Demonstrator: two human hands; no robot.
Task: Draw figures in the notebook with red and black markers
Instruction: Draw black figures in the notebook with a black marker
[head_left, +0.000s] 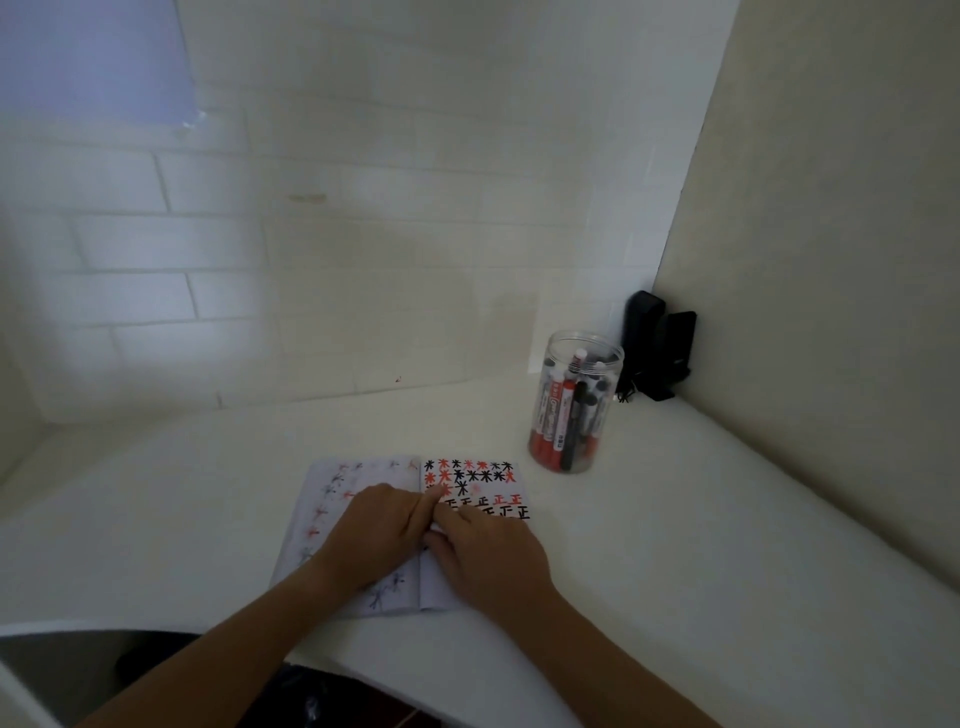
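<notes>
The open notebook is lying flat on the white desk, star figures filling its right page. Both hands are resting on it: left hand flat with fingers straight, right hand loosely curled, holding nothing. At two o'clock, a clear jar is holding red and black markers.

Only readable stuff is on the notebook: just past the right hand, its right page has rows of 正 characters in red and black, under asterisk-like star marks. The markers in the jar have label print, but it's too blurry to read.
</notes>
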